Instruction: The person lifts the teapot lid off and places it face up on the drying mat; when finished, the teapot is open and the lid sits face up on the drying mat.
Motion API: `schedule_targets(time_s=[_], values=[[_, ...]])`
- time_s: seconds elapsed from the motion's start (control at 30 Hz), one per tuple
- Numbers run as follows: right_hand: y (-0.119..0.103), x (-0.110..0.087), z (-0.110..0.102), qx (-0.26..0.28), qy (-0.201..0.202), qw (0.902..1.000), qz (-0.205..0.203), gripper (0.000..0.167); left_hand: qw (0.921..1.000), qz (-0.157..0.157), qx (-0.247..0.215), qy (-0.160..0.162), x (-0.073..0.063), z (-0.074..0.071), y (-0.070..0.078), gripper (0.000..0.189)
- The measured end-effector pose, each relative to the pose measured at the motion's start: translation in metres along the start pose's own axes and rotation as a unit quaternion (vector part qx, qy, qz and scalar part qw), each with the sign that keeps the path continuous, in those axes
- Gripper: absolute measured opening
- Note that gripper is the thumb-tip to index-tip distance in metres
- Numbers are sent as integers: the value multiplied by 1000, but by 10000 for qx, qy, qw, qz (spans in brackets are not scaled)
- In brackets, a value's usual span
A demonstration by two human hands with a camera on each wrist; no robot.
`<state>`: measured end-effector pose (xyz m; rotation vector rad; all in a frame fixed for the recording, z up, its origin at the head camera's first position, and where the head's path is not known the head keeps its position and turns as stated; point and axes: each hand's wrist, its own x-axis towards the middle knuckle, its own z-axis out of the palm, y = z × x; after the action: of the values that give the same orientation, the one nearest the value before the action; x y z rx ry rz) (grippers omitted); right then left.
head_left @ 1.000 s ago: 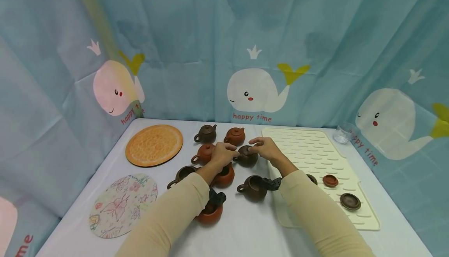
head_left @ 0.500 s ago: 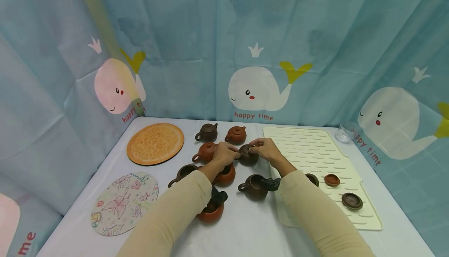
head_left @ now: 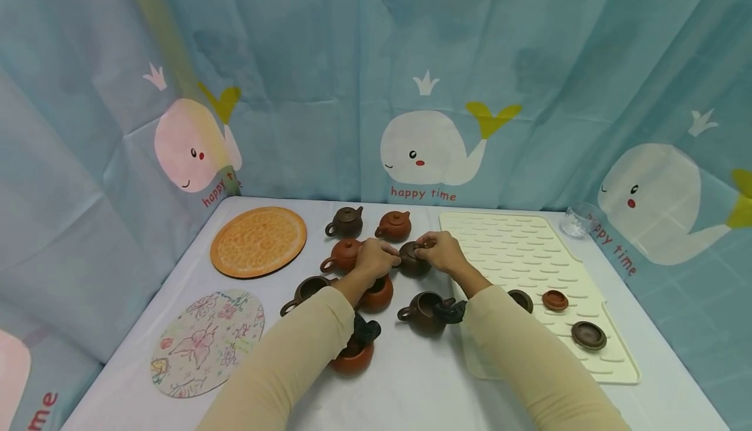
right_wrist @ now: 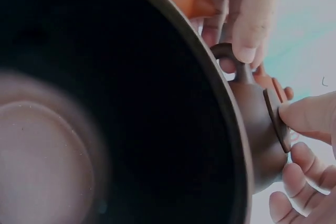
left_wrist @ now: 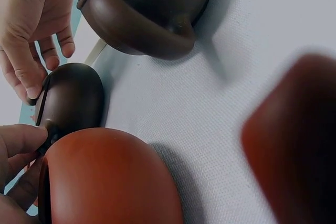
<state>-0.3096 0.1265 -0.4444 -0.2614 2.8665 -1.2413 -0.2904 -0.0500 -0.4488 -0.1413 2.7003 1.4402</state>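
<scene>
A small dark brown teapot [head_left: 414, 266] stands between both hands at the middle of the table. My left hand [head_left: 377, 258] pinches its loop handle [right_wrist: 223, 51] between thumb and finger. At its top my right hand [head_left: 444, 252] pinches the lid [right_wrist: 275, 121], which sits on the opening; the knob is mostly hidden by the fingers. Just below the left hand is an open red teapot [left_wrist: 113, 179]. An open brown teapot [head_left: 424, 317] is nearer me, under the right wrist. Another open red teapot [head_left: 352, 360] lies under the left forearm.
Lidded teapots stand behind: one brown [head_left: 346, 222], two red [head_left: 395, 225]. An open brown teapot [head_left: 305, 287] is left. The cream ridged mat [head_left: 499, 238] bears loose lids [head_left: 589, 336]. A clear bowl [head_left: 578, 222], orange round mat [head_left: 258, 243] and flowered mat [head_left: 205, 346] flank these.
The right hand has turned slightly at the lid, its fingers drawing closer together. The left hand stays on the handle. The teapots have not visibly moved.
</scene>
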Motion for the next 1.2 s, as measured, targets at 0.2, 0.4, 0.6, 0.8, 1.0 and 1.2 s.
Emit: schedule_targets(time_s=[0.2,0.4,0.6,0.8,1.0,1.2], values=[[2,1,-3,65,-23,10000,26,10,10000,0,26,-9,-1,0,0,4],[4,-2,-5,458,-141,9987,185,12,10000,43,24,14,0,-1,-2,5],[5,-3,-10,1187,-130,9923,325,12,10000,83,-35,36,0,-3,-1,5],[7,-1,-11,2306,-157,9708,635,9,10000,5,-70,26,0,-4,-1,5],[10,-2,-12,3370,-333,9369,870,38,10000,-11,29,27,0,-2,-1,6],[9,-6,-14,3922,-576,9104,1186,45,9999,10,102,14,-2,-1,0,5]])
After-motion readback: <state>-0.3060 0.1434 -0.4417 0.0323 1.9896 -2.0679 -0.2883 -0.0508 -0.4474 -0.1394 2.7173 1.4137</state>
